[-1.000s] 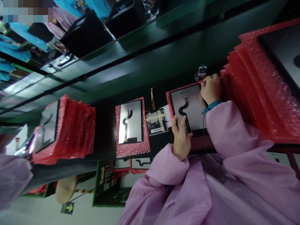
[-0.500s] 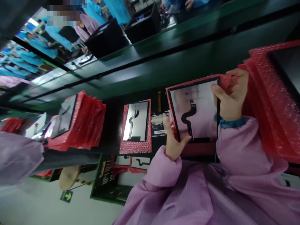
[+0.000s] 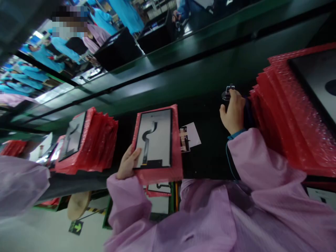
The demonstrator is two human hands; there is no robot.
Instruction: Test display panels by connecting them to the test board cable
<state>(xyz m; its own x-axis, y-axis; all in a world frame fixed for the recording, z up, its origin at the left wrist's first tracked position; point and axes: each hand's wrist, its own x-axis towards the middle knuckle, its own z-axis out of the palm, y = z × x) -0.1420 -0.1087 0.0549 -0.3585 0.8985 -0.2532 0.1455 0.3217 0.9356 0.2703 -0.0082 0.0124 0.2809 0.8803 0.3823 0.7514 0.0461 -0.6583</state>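
My left hand (image 3: 128,162) grips the lower left edge of a display panel (image 3: 157,136), thumb on top. The panel lies silver back up on a red bubble-wrap bag (image 3: 160,176), with a black ribbon cable curving down its back. Farther right, my right hand (image 3: 234,113) reaches over the dark bench, thumb apart from the fingers. Its fingertips are at a small shiny piece with a clear round base (image 3: 228,93); whether they touch it I cannot tell. A circuit part with a white sheet (image 3: 193,134) is partly covered by the red bag.
A tall stack of red bubble-wrap bags (image 3: 283,115) with a panel on top stands at the right. Another such stack (image 3: 98,140) is at the left. A co-worker's sleeve (image 3: 21,185) enters at far left. Below the bench edge is a green crate (image 3: 172,199) holding panels.
My left hand has carried the panel and its red bag leftward, over where another panel lay. My right hand has let go of it and moved to the small shiny piece.
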